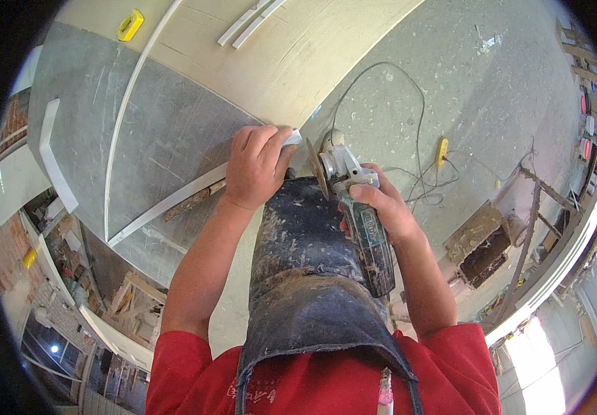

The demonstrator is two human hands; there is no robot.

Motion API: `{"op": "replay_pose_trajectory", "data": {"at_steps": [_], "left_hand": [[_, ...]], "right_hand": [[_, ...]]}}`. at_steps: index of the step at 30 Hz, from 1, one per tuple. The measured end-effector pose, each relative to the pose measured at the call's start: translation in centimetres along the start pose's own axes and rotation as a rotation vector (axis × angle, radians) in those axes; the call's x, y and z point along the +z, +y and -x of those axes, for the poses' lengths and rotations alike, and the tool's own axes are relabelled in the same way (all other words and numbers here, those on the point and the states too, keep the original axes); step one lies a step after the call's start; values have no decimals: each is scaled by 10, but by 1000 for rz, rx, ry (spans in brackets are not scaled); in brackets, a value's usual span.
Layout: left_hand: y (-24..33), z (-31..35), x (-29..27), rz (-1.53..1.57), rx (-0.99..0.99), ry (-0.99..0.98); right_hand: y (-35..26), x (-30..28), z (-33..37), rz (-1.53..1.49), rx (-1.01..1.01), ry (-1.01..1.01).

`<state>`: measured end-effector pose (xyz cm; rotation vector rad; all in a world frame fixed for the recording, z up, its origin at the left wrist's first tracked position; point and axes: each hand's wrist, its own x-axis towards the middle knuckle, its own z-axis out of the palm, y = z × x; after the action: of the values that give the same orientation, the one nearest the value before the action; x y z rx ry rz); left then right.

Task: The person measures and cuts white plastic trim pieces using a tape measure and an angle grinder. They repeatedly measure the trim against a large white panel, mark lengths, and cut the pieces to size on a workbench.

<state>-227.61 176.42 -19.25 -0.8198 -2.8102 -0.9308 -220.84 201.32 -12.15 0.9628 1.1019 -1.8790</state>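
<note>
My left hand (257,162) is closed round a long, narrow white strip (167,203) near its end. A short bit of the strip sticks out past my fingers at the table's edge. My right hand (390,207) grips the body of a green and grey angle grinder (369,235). Its thin brown disc (317,168) stands nearly upright, close to the strip's end with a small gap between them. Whether the disc spins, I cannot tell. A rough piece of wood (195,200) lies along the strip, partly hidden by my left wrist.
The grey and cream tabletop (174,104) holds a yellow tool (130,25), a pair of white strips (250,24), a long curved strip (127,97) and a bent strip (53,159). A cable (419,104) loops over the floor near a yellow socket (442,151). An open dusty box (482,242) stands right.
</note>
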Motion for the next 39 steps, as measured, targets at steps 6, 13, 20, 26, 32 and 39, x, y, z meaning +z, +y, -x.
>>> {"op": "replay_pose_trajectory", "data": {"at_steps": [6,13,20,26,32,39], "left_hand": [[2,0,-3,14,-1,8],[4,-2,-4,-8,-7,5],[4,-1,-4,-7,-4,6],[6,-1,-5,-7,-15,-11],[8,-1,-6,-6,-28,-27],[9,0,-4,41,-33,-14]], "right_hand": [[0,1,-3,46,27,-3],[0,2,-6,73,23,4],[-5,6,-4,47,41,5],[-9,10,-8,125,-13,-2],[-16,11,-8,146,-24,11],[-11,5,-11,128,-3,-8]]}}
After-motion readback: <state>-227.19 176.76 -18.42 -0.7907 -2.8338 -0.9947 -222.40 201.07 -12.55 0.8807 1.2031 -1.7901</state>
